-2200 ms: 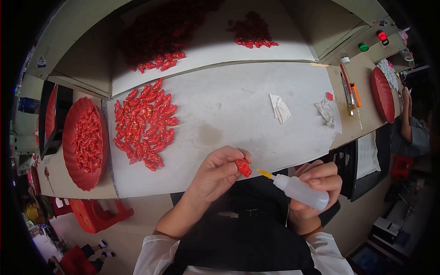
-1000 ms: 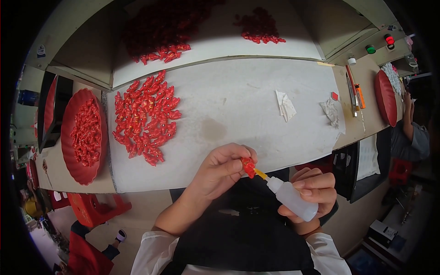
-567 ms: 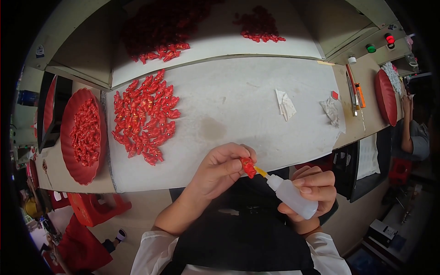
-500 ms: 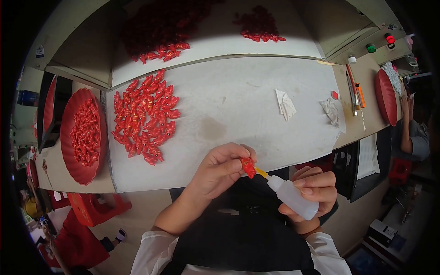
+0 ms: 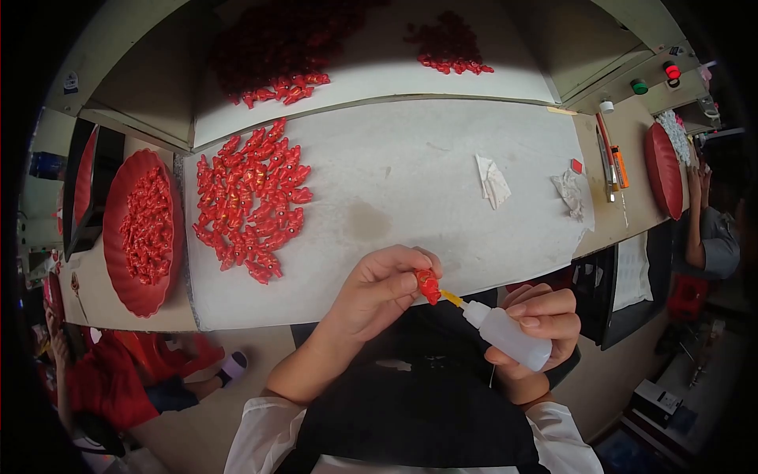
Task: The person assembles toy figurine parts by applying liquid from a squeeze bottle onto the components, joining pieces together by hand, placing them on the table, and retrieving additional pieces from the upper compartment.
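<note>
Between the thumb and fingers of my left hand is a small red figurine with gold marks, held above the near edge of the paper-covered table. My right hand is wrapped round a white squeeze bottle, tilted with its yellow tip toward the figurine. The tip is at or very near the figurine's lower right side; whether it touches is too small to tell. On the left of the white paper lies a cluster of similar red figurines.
A red scalloped tray of red pieces stands at far left. More red pieces lie inside the booth. Crumpled tissues, an orange-labelled tool and another red tray are to the right. Other people sit at both sides.
My hands keep almost the same pose; the figurine and bottle have shifted very slightly. At the left, a person in red has moved further into view, with a leg stretched toward the right.
</note>
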Available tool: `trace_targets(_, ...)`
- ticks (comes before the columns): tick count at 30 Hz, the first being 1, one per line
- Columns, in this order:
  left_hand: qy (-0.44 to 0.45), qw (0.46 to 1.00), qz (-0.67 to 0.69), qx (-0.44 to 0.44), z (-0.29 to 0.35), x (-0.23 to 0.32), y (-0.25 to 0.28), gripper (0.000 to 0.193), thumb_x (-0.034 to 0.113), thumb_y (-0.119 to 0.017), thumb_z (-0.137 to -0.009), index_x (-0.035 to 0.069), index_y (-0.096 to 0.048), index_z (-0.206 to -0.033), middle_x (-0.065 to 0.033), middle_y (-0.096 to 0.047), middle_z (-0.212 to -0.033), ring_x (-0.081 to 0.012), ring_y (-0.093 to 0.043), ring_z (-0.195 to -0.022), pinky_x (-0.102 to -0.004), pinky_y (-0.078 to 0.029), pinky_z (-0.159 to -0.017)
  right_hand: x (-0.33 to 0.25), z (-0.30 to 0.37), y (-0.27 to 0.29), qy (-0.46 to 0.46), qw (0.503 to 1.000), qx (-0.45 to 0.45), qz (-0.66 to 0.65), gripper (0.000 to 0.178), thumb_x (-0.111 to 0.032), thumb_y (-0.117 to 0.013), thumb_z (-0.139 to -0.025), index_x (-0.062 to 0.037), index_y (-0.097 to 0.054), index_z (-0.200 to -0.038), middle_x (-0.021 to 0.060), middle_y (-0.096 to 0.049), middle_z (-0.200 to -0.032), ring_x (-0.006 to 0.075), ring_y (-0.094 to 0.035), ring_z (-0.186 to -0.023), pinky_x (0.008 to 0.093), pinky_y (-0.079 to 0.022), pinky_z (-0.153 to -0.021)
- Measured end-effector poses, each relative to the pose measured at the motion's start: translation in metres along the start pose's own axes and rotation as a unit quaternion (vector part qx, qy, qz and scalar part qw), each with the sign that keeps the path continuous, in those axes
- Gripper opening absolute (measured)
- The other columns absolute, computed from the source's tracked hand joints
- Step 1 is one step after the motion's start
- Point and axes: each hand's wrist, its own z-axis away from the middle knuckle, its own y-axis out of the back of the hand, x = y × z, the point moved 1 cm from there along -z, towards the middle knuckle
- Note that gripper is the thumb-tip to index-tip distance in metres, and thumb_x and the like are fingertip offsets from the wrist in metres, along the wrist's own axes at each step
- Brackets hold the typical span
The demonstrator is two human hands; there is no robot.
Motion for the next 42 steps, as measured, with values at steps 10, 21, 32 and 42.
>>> trace_targets(10,-0.007,1.000,-0.012,0.003,-0.002,0.003,0.000,0.018,0.004,-0.053,-0.080,0.003,-0.056,-0.098,-0.0110,-0.053,-0.099,-0.0162,-0.051,-0.088,-0.0271,-0.040,-0.079,0.000,-0.004,0.002,0.014,1.000,0.023,0.009,0.044,-0.012,-0.078,-0.058,-0.0060,-0.049,-0.090,0.0095,-0.051,-0.085,0.0162,-0.055,-0.067,0.0245,-0.046,-0.058)
trace_targets(21,-0.030,0.999,0.029,-0.004,0.004,0.016,0.007,0.020,0.001,-0.051,-0.080,0.004,-0.056,-0.099,-0.0124,-0.052,-0.100,-0.0166,-0.051,-0.088,-0.0259,-0.040,-0.078,0.081,-0.108,0.013,-0.097,0.986,-0.082,0.105,0.025,0.005,-0.058,-0.072,-0.0012,-0.046,-0.093,0.0079,-0.049,-0.095,0.0164,-0.056,-0.081,0.0255,-0.046,-0.071)
trace_targets(32,-0.053,0.995,-0.007,0.081,0.022,0.027,0.017,0.018,0.003,-0.053,-0.078,0.004,-0.057,-0.096,-0.0130,-0.055,-0.094,-0.0208,-0.052,-0.084,-0.0312,-0.040,-0.076,0.181,-0.238,-0.055,-0.028,0.870,-0.240,0.429,0.009,-0.011,-0.056,-0.071,-0.0081,-0.058,-0.079,0.0082,-0.058,-0.084,0.0310,-0.052,-0.081,0.0366,-0.043,-0.071)
trace_targets(42,-0.076,0.995,-0.001,0.071,0.028,0.023,0.010,0.018,0.001,-0.053,-0.077,0.002,-0.057,-0.096,-0.0133,-0.055,-0.094,-0.0219,-0.052,-0.086,-0.0315,-0.040,-0.078,0.170,-0.225,-0.055,0.056,0.865,-0.215,0.450,0.019,-0.011,-0.057,-0.071,-0.0049,-0.056,-0.089,0.0146,-0.056,-0.084,0.0302,-0.055,-0.082,0.0372,-0.044,-0.071)
